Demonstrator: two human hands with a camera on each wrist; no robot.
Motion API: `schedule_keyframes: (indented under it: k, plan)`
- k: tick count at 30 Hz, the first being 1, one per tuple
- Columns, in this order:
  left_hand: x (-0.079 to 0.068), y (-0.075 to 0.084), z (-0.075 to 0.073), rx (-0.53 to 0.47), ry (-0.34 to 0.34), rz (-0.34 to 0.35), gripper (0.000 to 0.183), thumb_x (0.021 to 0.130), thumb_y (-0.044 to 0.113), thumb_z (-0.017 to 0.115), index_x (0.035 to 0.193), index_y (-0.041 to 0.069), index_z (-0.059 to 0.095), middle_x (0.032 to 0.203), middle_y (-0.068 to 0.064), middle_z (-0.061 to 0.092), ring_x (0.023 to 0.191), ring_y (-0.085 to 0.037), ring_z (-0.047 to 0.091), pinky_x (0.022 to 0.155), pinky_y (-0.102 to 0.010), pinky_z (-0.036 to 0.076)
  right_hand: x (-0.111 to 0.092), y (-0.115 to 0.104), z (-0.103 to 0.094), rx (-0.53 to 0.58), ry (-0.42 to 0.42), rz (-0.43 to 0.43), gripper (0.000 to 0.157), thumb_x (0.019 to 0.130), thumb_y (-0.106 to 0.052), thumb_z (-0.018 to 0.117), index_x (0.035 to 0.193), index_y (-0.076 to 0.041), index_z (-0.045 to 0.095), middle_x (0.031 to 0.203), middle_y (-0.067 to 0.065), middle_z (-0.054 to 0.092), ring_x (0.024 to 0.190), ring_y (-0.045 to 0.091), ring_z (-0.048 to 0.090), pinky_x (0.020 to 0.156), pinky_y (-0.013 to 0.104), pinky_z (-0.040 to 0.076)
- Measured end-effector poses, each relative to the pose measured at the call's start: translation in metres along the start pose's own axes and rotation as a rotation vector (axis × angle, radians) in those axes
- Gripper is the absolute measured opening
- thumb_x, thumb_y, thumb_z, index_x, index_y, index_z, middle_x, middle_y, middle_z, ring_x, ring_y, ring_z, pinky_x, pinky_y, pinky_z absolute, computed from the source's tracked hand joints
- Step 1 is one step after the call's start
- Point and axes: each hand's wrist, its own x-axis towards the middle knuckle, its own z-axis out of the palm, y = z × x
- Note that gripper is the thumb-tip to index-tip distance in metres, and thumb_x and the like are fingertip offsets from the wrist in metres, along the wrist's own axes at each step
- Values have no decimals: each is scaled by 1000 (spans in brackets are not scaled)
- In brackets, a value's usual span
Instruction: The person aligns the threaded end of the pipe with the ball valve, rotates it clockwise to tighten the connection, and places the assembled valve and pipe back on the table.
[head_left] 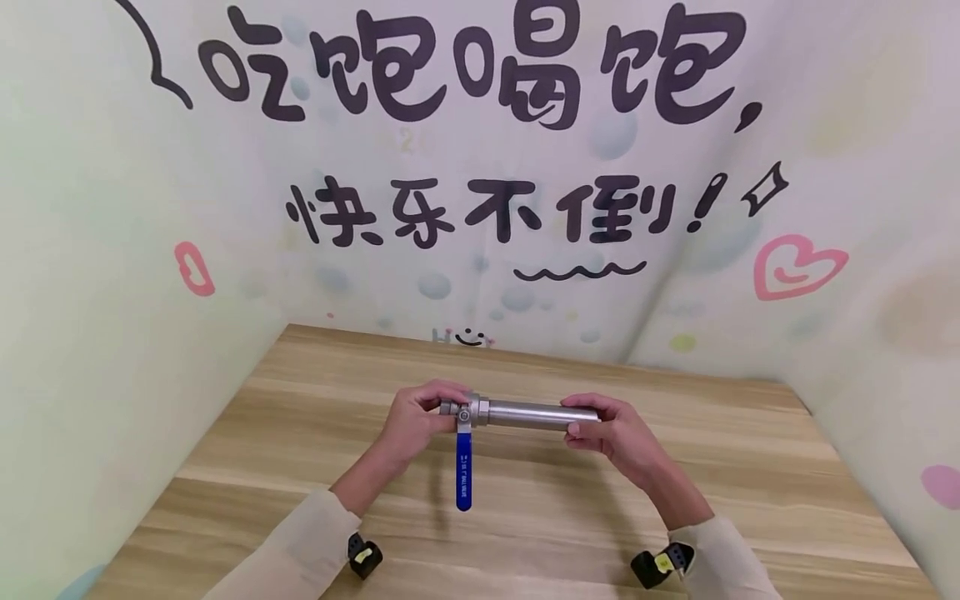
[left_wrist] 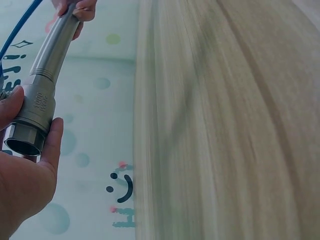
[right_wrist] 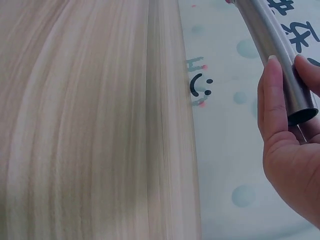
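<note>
A metal ball valve with a blue lever handle is joined to a plain steel pipe, and both are held above the table. The left hand grips the valve body, thumb and fingers on opposite sides. Its open hexagonal end faces the camera in the left wrist view. At the pipe's far end, the right hand holds the tube between thumb and fingers. The hollow mouth of the pipe shows in the right wrist view. In the head view the lever points toward the person.
Below the hands lies a wood-grain table. A pale printed curtain with large black characters stands behind it, with pale side walls left and right. Each sleeved wrist carries a small black camera.
</note>
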Motion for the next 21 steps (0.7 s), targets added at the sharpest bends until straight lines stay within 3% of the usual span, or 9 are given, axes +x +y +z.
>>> schedule_keyframes:
  k: [8,14,21]
  plan:
    - [1,0,1,16,-9,-11,24,70,-14,73,92,-4,72,111,-13,70,102,-20,64,80,-30,54,0,1,-4,-4,-16,9,37,86,-1,68,121,7,57,109,12,60,84,21,70,81,36,57]
    - [2,-3,0,29,-5,39,24,69,-14,74,91,-5,72,110,-17,70,101,-18,65,85,-31,52,1,0,-3,-13,-3,15,44,85,-3,69,124,11,54,111,14,60,86,21,70,84,37,56]
    - [1,-2,-1,23,-9,15,24,70,-13,74,92,-4,72,112,-14,71,101,-16,65,84,-30,52,0,-1,-2,-18,-16,22,44,85,-1,69,125,9,55,110,10,62,84,20,70,82,36,56]
